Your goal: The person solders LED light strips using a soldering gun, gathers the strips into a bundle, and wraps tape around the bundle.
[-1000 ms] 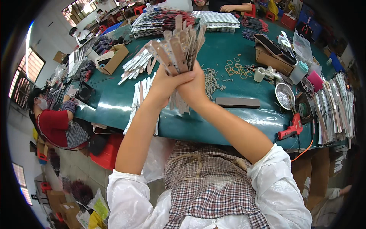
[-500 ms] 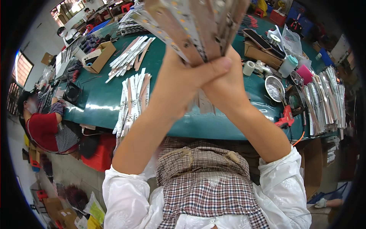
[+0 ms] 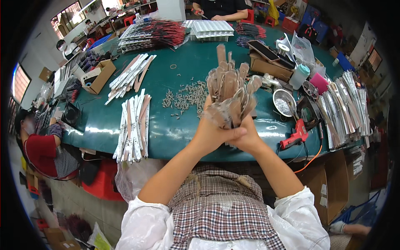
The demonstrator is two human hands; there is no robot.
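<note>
Over the glossy green tabletop [image 3: 173,137], the left hand [image 3: 213,131] and right hand [image 3: 249,135] are wrapped tightly around a fanned bundle of flat, pale-brown strips [image 3: 228,87], lower than a moment ago; any print is too blurred to read.

Red glue gun [image 3: 295,135] near metal bowl [image 3: 274,103]; teal-lidded bottle [image 3: 299,78] beyond.

Bright, gridded windows [image 3: 65,20] pierce a white wall [image 3: 38,49] as a green-topped bench [image 3: 175,135] stands above a grey tiled floor [image 3: 110,210], near a white pillar [image 3: 170,9] and red plastic stools [image 3: 270,21].
</note>
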